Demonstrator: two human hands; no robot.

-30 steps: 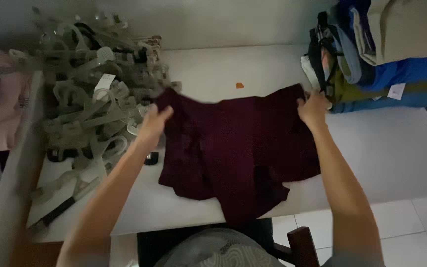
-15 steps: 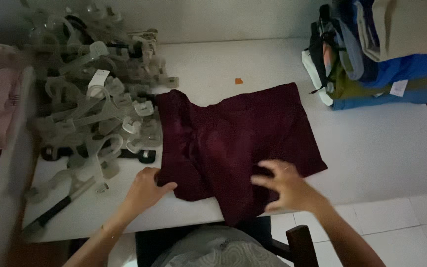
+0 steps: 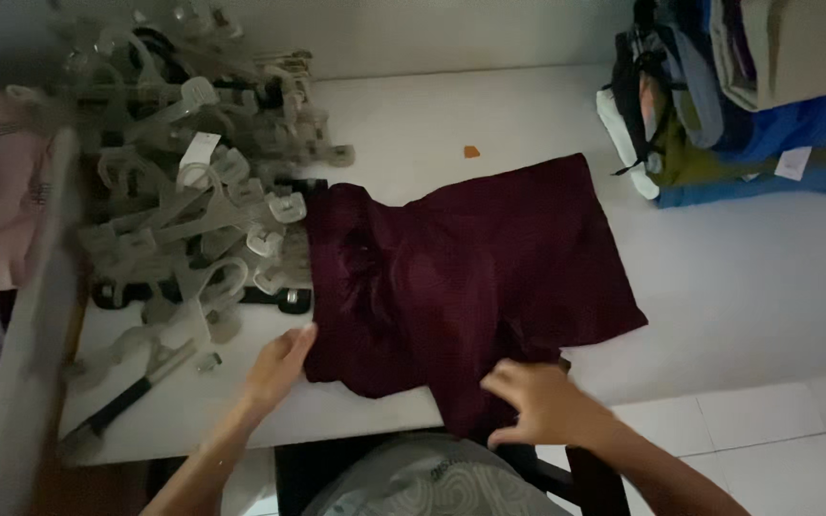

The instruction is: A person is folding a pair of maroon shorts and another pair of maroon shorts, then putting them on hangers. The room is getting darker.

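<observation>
Both hands, left hand (image 3: 277,368) and right hand (image 3: 537,403), rest with loose, unclenched fingers on the maroon garment (image 3: 470,277).

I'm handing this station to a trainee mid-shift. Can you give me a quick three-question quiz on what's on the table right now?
1. True or false: the dark red garment lies wholly on the white table.
2. What does the left hand touch? A) the pile of clear plastic hangers B) the garment's near left edge C) the stack of folded clothes
3. Fill in: the small orange scrap lies on the table just ____ the garment.

Key: 1. False; its near edge hangs over the table's front by the right hand. 2. B. 3. beyond.
</observation>
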